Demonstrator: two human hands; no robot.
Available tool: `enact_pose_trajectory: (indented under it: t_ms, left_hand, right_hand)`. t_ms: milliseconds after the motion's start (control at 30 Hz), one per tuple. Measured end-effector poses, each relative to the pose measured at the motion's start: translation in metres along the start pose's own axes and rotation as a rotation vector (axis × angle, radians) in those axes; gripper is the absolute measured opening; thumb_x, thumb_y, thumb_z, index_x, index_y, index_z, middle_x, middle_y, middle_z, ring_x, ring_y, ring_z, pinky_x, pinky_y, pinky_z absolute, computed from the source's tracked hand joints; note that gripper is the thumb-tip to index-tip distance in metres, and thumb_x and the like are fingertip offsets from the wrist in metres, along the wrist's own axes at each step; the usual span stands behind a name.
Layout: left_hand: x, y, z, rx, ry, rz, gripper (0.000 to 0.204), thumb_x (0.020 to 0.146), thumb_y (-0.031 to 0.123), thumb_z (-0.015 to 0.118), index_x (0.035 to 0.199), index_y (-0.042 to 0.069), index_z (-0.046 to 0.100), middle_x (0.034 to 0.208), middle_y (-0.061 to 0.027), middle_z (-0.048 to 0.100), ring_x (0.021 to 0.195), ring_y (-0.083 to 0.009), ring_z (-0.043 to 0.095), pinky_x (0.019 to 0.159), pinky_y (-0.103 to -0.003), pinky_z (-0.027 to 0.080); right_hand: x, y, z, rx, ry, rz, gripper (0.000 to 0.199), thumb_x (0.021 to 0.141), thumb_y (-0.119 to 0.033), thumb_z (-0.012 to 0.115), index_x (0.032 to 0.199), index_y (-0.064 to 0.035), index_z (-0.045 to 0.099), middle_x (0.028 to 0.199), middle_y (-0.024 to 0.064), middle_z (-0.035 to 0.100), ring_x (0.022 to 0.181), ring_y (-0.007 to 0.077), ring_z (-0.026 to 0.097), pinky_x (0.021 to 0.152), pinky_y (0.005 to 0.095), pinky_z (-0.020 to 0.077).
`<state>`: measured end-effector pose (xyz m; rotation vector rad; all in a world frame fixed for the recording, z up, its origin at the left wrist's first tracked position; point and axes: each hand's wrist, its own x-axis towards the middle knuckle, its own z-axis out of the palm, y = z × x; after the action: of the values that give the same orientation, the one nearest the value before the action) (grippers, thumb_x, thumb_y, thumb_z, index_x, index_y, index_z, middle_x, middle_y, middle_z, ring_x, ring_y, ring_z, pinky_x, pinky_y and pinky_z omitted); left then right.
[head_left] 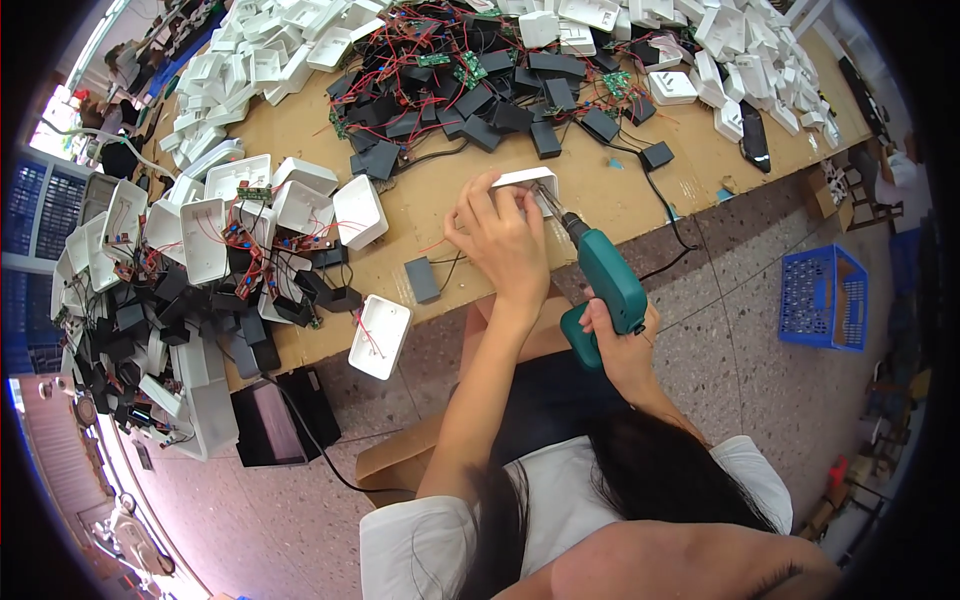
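Observation:
My right hand [622,345] is wrapped round the grip of a green cordless screwdriver [610,275], whose bit points up and left into a white plastic housing [527,176]. With curled fingers, my left hand [505,235] grips that housing near the table's front edge. The exact spot where the bit meets the housing is partly hidden by my fingers. Just left of my left hand lies a dark grey box [422,280] with a thin black cable. Further left, a white open housing [380,337] with red wires juts past the table edge.
Black boxes [480,130] with red wires and green circuit boards pile up at the back. White housings [730,60] heap behind them. More housings with wired parts [205,225] crowd the left side. A blue crate [823,298] stands on the floor at right; a black bin [285,420] sits below left.

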<state>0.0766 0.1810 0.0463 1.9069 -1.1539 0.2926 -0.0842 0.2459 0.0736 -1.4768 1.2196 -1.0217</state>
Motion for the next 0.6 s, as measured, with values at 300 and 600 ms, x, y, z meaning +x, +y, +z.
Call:
enact_pose_trajectory:
  t_ms: [300,600]
  left_hand:
    - [-0.004,-0.003,0.001,0.014,-0.019,-0.004,0.011,0.083,0.014,0.078,0.088,0.011,0.069,0.127,-0.0041,0.058,0.126,-0.0252,0.052,0.107,-0.05,0.032]
    - [-0.01,0.012,-0.008,0.036,-0.003,0.021,0.014,0.081,0.011,0.079,0.088,0.01,0.066,0.126,-0.0066,0.06,0.128,-0.0255,0.054,0.106,-0.051,0.035]
  right_hand:
    - [-0.016,0.011,-0.021,0.07,-0.058,-0.033,0.016,0.098,-0.007,0.068,0.107,0.0055,0.064,0.087,0.007,0.063,0.073,0.0141,0.065,0.067,0.0293,0.0541]
    - [-0.04,0.012,-0.057,0.103,-0.093,-0.094,0.04,0.108,-0.025,0.056,0.131,0.0065,0.059,0.129,0.0157,0.063,0.079,0.0159,0.063,0.068,0.0311,0.0529]
